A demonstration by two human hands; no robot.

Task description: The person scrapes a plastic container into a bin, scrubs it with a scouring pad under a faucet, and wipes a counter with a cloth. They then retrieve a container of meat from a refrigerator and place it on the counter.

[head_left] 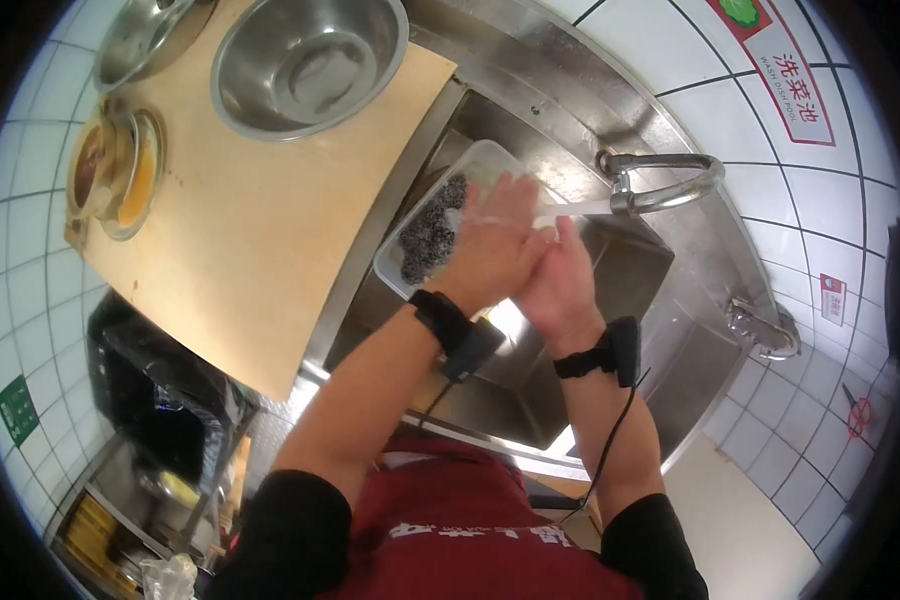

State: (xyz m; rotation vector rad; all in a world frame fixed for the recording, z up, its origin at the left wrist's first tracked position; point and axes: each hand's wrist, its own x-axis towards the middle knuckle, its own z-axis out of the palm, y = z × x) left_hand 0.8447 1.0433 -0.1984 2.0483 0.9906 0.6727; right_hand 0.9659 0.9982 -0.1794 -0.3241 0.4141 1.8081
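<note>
My left hand (500, 240) is over the sink with its fingers stretched out, palm turned down and slightly blurred. My right hand (558, 285) meets it from the right; its thumb side shows, while most of its fingers are hidden behind my left hand. I see nothing held in either one. A stream of water (580, 208) runs from the faucet (660, 185) onto my hands. Beneath them stands a translucent plastic tub (388, 262) holding a dark, speckled, wet mass (432, 235) whose kind I cannot make out.
The tub sits in a steel sink (630, 260). A second faucet (765, 328) stands at the right. On the wooden board (240, 240) to the left are a large steel bowl (310, 65), another metal bowl (150, 45) and a dish of orange contents (140, 185). A black-lined bin (160, 385) stands below.
</note>
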